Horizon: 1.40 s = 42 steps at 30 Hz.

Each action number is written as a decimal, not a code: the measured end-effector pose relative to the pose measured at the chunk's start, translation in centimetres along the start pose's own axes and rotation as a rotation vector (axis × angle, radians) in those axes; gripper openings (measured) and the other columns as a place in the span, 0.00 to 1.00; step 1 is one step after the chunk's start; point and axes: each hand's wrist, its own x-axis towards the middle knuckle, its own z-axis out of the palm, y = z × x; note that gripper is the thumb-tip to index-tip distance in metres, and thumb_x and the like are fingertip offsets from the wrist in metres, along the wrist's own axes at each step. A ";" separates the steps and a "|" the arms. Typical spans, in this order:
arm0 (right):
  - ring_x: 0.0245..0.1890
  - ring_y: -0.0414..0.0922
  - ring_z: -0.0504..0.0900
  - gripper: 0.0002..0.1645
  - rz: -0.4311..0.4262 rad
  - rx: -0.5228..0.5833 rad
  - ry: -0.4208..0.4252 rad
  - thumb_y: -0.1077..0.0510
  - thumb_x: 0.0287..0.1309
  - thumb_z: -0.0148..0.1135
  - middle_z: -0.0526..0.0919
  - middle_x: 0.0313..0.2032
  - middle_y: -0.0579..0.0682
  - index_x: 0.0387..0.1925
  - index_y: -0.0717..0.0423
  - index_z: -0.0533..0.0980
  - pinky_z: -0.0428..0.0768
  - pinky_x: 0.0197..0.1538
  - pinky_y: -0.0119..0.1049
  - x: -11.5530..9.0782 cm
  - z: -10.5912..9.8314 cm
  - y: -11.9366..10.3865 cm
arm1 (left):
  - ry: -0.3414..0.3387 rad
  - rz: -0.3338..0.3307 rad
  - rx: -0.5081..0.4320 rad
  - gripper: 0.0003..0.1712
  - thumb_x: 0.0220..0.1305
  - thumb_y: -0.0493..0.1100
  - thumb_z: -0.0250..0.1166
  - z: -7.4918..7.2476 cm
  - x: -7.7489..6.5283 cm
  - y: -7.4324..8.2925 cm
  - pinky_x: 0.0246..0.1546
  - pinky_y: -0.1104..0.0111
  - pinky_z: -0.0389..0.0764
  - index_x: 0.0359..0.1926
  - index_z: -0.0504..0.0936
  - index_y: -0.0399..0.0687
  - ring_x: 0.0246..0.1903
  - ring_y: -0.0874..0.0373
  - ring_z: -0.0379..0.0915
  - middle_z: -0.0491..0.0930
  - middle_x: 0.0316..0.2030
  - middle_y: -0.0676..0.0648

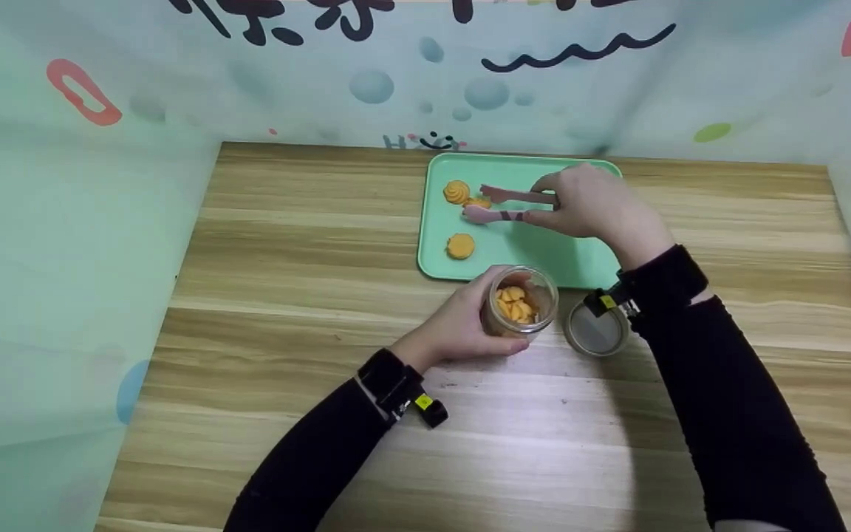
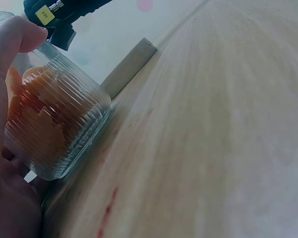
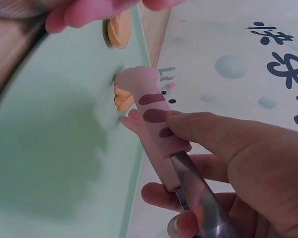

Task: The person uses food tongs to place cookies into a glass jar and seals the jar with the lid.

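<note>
**Tray (image 1: 436, 222) at the back, jar (image 1: 544, 295) and lid (image 1: 597, 336) before it**

Your tray lies at the table's (image 1: 307, 244) far edge, before the wall hanging (image 1: 292, 96). On its left part sit a back cookie (image 1: 456, 192), a front cookie (image 1: 460, 247) and, right of the back one, a third cookie (image 1: 479, 202) at the tips of the tongs (image 1: 508, 216) in your right hand (image 1: 592, 203). Your left hand (image 1: 466, 325) has the jar, with more cookies (image 1: 515, 304) inside; the lid lies just right of it.

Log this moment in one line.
left hand: holds glass jar; right hand: holds pink tongs flanking cookie; green tray: two other cookies; lid: on table
</note>
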 end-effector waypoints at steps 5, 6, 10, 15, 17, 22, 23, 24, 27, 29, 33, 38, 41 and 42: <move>0.32 0.52 0.83 0.26 -0.005 0.003 -0.022 0.41 0.75 0.68 0.87 0.30 0.54 0.53 0.60 0.87 0.81 0.37 0.49 0.1 -0.1 0.1 | 0.000 -0.002 0.001 0.54 0.53 0.48 0.87 0.0 0.0 0.0 0.79 0.64 0.65 0.78 0.68 0.53 0.71 0.62 0.70 0.77 0.70 0.55; 0.32 0.52 0.83 0.26 -0.007 0.006 -0.025 0.41 0.75 0.68 0.87 0.30 0.54 0.55 0.60 0.87 0.81 0.38 0.49 0.1 -0.2 0.1 | 0.002 -0.003 0.004 0.55 0.53 0.48 0.88 0.0 0.0 0.0 0.79 0.64 0.65 0.77 0.69 0.53 0.71 0.62 0.71 0.77 0.70 0.55; 0.34 0.52 0.82 0.25 -0.009 0.007 -0.029 0.43 0.76 0.68 0.87 0.31 0.53 0.56 0.59 0.87 0.80 0.38 0.48 0.1 -0.3 -0.1 | 0.004 -0.009 0.008 0.55 0.52 0.47 0.88 0.0 0.0 0.2 0.79 0.64 0.65 0.77 0.68 0.52 0.71 0.61 0.71 0.77 0.70 0.55; 0.31 0.52 0.81 0.20 -0.008 -0.014 -0.005 0.45 0.76 0.68 0.85 0.28 0.52 0.53 0.57 0.89 0.77 0.33 0.45 0.1 -0.1 -0.4 | 0.003 -0.007 -0.003 0.57 0.51 0.45 0.89 0.0 -0.1 0.3 0.80 0.63 0.64 0.78 0.68 0.49 0.71 0.59 0.71 0.77 0.71 0.50; 0.31 0.52 0.81 0.19 -0.005 -0.014 0.009 0.46 0.76 0.69 0.85 0.28 0.52 0.51 0.57 0.89 0.76 0.32 0.45 0.0 0.1 -0.3 | 0.003 -0.001 -0.005 0.56 0.51 0.45 0.88 0.0 0.0 0.3 0.80 0.63 0.64 0.78 0.68 0.49 0.71 0.59 0.71 0.78 0.71 0.50; 0.29 0.52 0.80 0.15 -0.022 -0.010 0.071 0.49 0.75 0.70 0.84 0.26 0.52 0.47 0.57 0.90 0.74 0.33 0.46 -0.7 0.4 -0.2 | 0.003 0.015 0.028 0.54 0.53 0.47 0.87 0.0 0.0 0.2 0.78 0.65 0.66 0.77 0.69 0.51 0.69 0.62 0.71 0.78 0.69 0.53; 0.29 0.52 0.80 0.15 -0.027 -0.005 0.085 0.50 0.75 0.70 0.84 0.26 0.52 0.45 0.58 0.90 0.74 0.33 0.45 -0.9 0.4 -0.2 | 0.003 0.016 0.033 0.54 0.53 0.48 0.87 0.0 0.0 0.2 0.78 0.65 0.66 0.77 0.69 0.51 0.69 0.62 0.71 0.78 0.69 0.53; 0.28 0.52 0.79 0.14 -0.030 0.002 0.096 0.50 0.75 0.70 0.83 0.25 0.52 0.44 0.58 0.89 0.73 0.32 0.45 -1.2 0.4 -0.2 | 0.003 0.016 0.036 0.53 0.53 0.49 0.87 0.0 0.0 0.2 0.78 0.65 0.66 0.77 0.69 0.51 0.69 0.62 0.72 0.78 0.69 0.53; 0.28 0.51 0.76 0.14 -0.026 0.036 0.112 0.50 0.76 0.69 0.82 0.26 0.51 0.43 0.57 0.88 0.70 0.32 0.44 -2.1 0.2 -0.2 | 0.001 0.016 0.033 0.53 0.54 0.49 0.87 0.0 0.0 0.1 0.78 0.65 0.66 0.77 0.69 0.52 0.69 0.62 0.72 0.78 0.69 0.54; 0.30 0.50 0.76 0.15 -0.020 0.060 0.120 0.49 0.77 0.68 0.82 0.27 0.51 0.44 0.57 0.88 0.70 0.32 0.44 -3.0 -0.2 -0.3 | 0.000 0.010 0.028 0.53 0.53 0.50 0.87 0.0 0.0 0.1 0.78 0.64 0.66 0.77 0.69 0.52 0.69 0.62 0.71 0.78 0.69 0.54; 0.33 0.51 0.78 0.15 -0.028 0.074 0.153 0.49 0.77 0.67 0.85 0.31 0.51 0.47 0.56 0.88 0.73 0.35 0.47 -5.1 -1.4 -0.6 | 0.003 0.004 0.019 0.53 0.53 0.48 0.87 0.0 0.0 0.2 0.79 0.64 0.66 0.77 0.69 0.52 0.69 0.61 0.72 0.78 0.70 0.54; 0.31 0.48 0.79 0.14 -0.053 0.082 0.203 0.49 0.77 0.69 0.88 0.34 0.49 0.50 0.55 0.88 0.74 0.34 0.45 -8.6 -3.2 -1.0 | 0.006 -0.019 0.005 0.54 0.52 0.42 0.87 0.1 0.0 0.2 0.79 0.63 0.65 0.77 0.69 0.47 0.70 0.59 0.72 0.78 0.71 0.48; 0.31 0.45 0.77 0.14 -0.076 0.099 0.222 0.50 0.76 0.70 0.89 0.35 0.46 0.53 0.53 0.88 0.73 0.33 0.41 -10.9 -4.1 -1.3 | 0.010 -0.030 -0.006 0.55 0.51 0.40 0.87 0.2 0.0 0.2 0.80 0.61 0.64 0.77 0.68 0.44 0.71 0.56 0.71 0.77 0.71 0.44; 0.31 0.44 0.77 0.14 -0.078 0.106 0.229 0.50 0.76 0.70 0.89 0.36 0.45 0.54 0.53 0.88 0.73 0.33 0.40 -11.7 -4.4 -1.4 | 0.010 -0.031 -0.007 0.55 0.51 0.39 0.87 0.2 0.0 0.2 0.80 0.61 0.64 0.77 0.68 0.43 0.71 0.55 0.71 0.77 0.72 0.43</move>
